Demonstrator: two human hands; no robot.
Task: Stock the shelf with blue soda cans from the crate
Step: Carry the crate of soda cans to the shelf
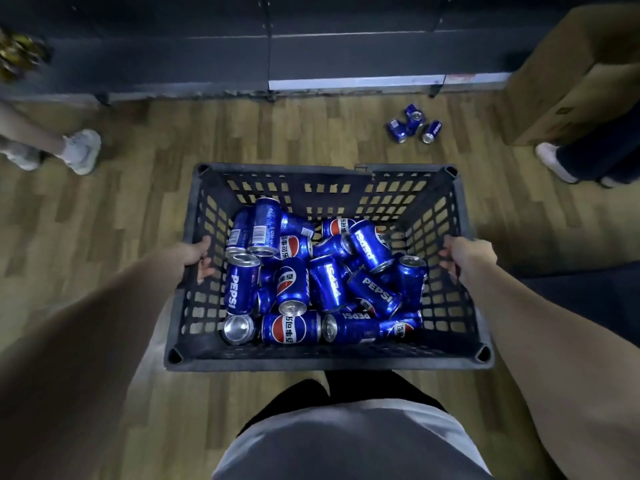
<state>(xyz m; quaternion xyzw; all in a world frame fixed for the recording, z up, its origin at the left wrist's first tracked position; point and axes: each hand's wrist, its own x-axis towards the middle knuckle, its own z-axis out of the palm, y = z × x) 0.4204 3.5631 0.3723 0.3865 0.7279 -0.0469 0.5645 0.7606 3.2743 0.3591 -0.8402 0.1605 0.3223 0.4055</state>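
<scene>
A black slotted plastic crate (325, 356) is held above the wooden floor, straight in front of me. Several blue soda cans (322, 275) lie jumbled in its bottom, most on their sides. My left hand (197, 254) grips the crate's left rim, fingers curled over the edge. My right hand (462, 254) grips the right rim the same way. The dark shelf (346, 60) runs along the top of the view, its low front edge carrying a pale price strip.
Three blue cans (414, 123) lie loose on the floor near the shelf. A cardboard box (571, 74) stands at the right beside a person's shoe (554, 161). Another person's legs and white shoe (81, 150) are at the left.
</scene>
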